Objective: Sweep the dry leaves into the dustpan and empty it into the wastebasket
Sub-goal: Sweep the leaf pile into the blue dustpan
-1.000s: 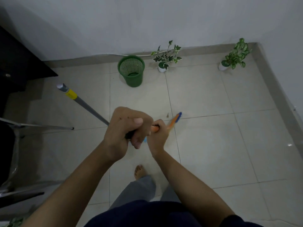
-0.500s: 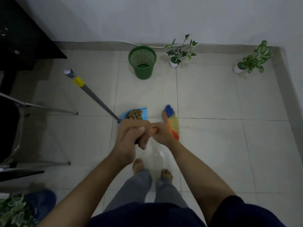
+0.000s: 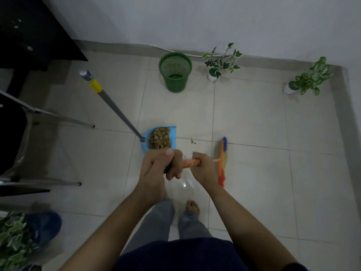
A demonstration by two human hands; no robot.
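Leaves, dry and brown (image 3: 159,138), fill the blue plastic dustpan (image 3: 172,133) at the centre of the frame, so the sweeping looks almost done; a stray brown leaf fragment (image 3: 193,141) lies on the pale floor tiles (image 3: 254,118) just right of the pan. Both hands wrap the orange broom handle (image 3: 190,163): the left hand (image 3: 158,167) curled round its dark end, the right hand (image 3: 204,167) gripping nearer the head, a two-handed hold that probably steadies short strokes. The rainbow-coloured broom bristles (image 3: 222,163) stand right of centre, apart from the pan. The dustpan's long grey pole with a yellow band (image 3: 109,100) leans toward the upper left, unheld. The green mesh wastebasket (image 3: 175,72) waits by the wall at upper centre, well apart from the pan, beside a small potted ivy plant (image 3: 221,62).
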